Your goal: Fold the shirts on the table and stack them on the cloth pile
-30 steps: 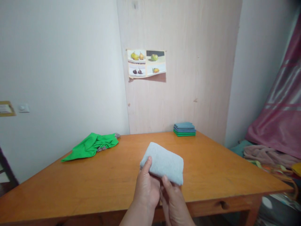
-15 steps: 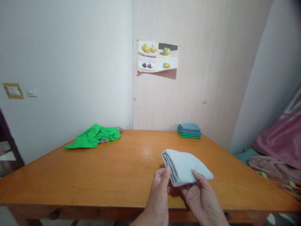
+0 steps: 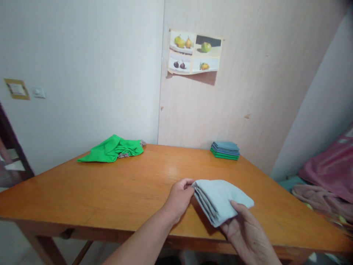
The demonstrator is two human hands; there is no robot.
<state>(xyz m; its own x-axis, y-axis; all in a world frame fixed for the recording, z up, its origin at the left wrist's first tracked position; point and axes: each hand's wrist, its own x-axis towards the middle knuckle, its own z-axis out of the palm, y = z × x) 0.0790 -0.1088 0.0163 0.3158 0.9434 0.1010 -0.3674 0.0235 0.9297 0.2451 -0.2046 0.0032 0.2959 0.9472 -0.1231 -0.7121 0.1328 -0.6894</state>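
A folded light grey-blue cloth [image 3: 220,197] is held up over the front part of the table, its layered edge facing left. My right hand [image 3: 245,224] grips its near right side, thumb on top and fingers underneath. At the far left corner of the cloth, my left hand [image 3: 181,197] pinches the layered edge between thumb and fingers. At the back right stands a neat stack of folded cloths [image 3: 225,150], blue-grey above and green below. A crumpled bright green cloth [image 3: 110,149] with patterned bits lies at the back left.
The wooden table [image 3: 124,191] reaches back to the wall. A sheet of fruit pictures [image 3: 194,53] hangs on the panel above it. To the right of the table are a pink cover [image 3: 325,173] and a bunched brownish fabric [image 3: 322,197].
My left hand has moved from the cloth's near left edge up to its far left corner. The cloth has turned slightly in my right hand. The camera view has tilted and shifted.
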